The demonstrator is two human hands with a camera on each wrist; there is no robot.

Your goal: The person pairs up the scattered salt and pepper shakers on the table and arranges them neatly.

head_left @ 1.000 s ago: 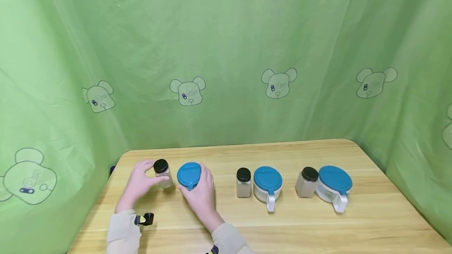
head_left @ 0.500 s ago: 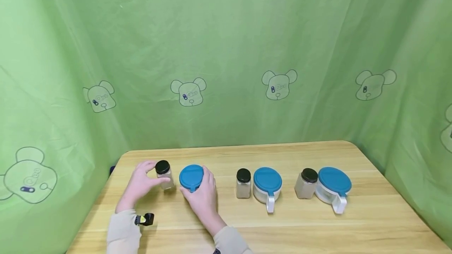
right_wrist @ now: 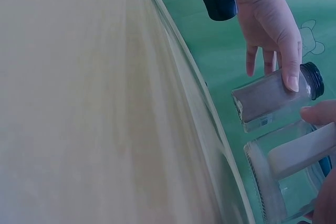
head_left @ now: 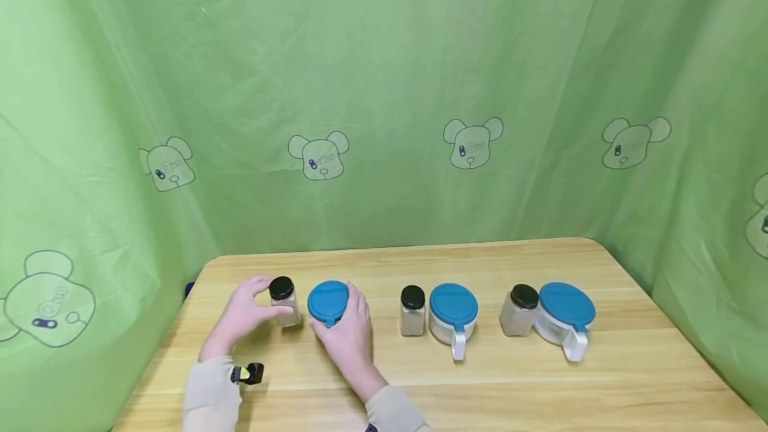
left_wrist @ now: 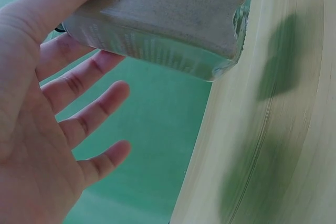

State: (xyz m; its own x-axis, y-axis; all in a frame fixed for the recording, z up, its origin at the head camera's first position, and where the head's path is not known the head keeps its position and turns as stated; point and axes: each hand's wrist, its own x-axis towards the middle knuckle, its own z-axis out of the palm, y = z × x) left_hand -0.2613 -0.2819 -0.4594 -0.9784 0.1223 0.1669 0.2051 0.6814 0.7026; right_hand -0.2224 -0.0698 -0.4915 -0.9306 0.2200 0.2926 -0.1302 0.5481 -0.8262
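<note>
My left hand [head_left: 243, 315] grips a squarish clear spice jar [head_left: 289, 315] with a black lid, thumb on the near side. In the left wrist view this jar [left_wrist: 168, 17] holds greyish-brown powder, and its base is off the table. My right hand [head_left: 351, 342] grips a round seasoning pot [head_left: 327, 300] with a blue lid, just right of the spice jar. From the right wrist the pot's clear body and white handle [right_wrist: 302, 153] show, raised beside the spice jar [right_wrist: 262, 98]. Some right fingers are cut off by that view's edge.
On the wooden table [head_left: 510, 392], another black-lidded jar [head_left: 412, 319] stands beside a blue-lidded pot [head_left: 453, 305]. Farther right are a third black-lidded jar [head_left: 519, 315] and a larger blue-lidded pot [head_left: 567, 305], close together. A green curtain [head_left: 384, 205] hangs behind the table.
Both hands have shifted slightly right and toward the near side, carrying the spice jar and the seasoning pot. The pairs on the right have stayed in place.
</note>
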